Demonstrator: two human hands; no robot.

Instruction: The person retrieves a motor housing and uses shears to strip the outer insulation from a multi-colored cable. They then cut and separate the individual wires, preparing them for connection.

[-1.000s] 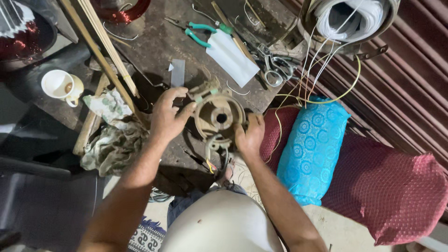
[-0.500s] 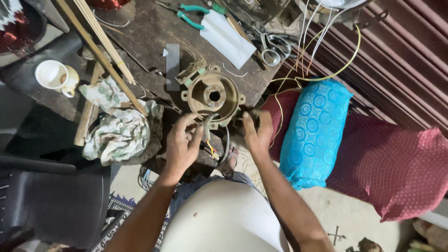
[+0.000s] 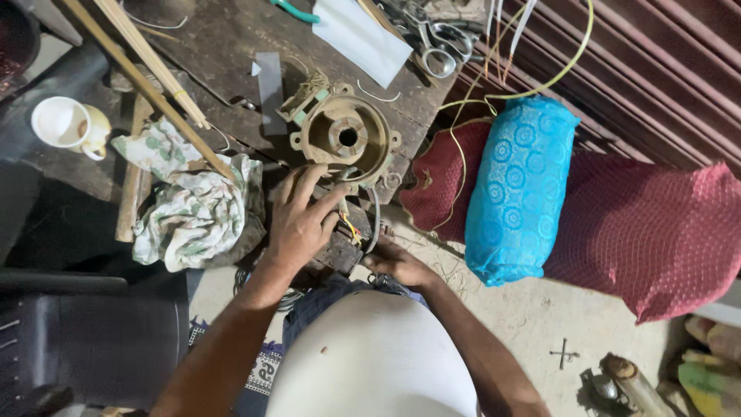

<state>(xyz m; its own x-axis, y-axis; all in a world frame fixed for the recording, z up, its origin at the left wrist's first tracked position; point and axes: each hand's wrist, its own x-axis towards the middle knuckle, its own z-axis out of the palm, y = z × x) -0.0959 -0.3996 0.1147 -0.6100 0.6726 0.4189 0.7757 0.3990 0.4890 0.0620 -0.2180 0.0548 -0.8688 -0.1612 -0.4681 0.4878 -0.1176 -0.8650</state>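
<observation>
A round brown metal motor housing (image 3: 345, 137) lies on the dark wooden workbench (image 3: 224, 46) near its front edge. Coloured wires (image 3: 351, 224) and a grey cable (image 3: 375, 220) hang from it over the edge. My left hand (image 3: 301, 220) rests just below the housing, fingers spread and touching the wires. My right hand (image 3: 397, 265) is lower, at the bench's edge by my lap, fingers curled around the grey cable's lower end; what it grips is partly hidden.
A crumpled patterned rag (image 3: 193, 212) lies left of my hand, under long wooden sticks (image 3: 147, 69). A white cup (image 3: 69, 125), scissors (image 3: 432, 42), white paper (image 3: 363, 35) sit on the bench. Blue bolster (image 3: 517, 189) and red cushion (image 3: 648, 232) lie right.
Both hands have left the housing and dropped toward the bench's front edge. The left settled on the wires; the right went lower, toward my lap.
</observation>
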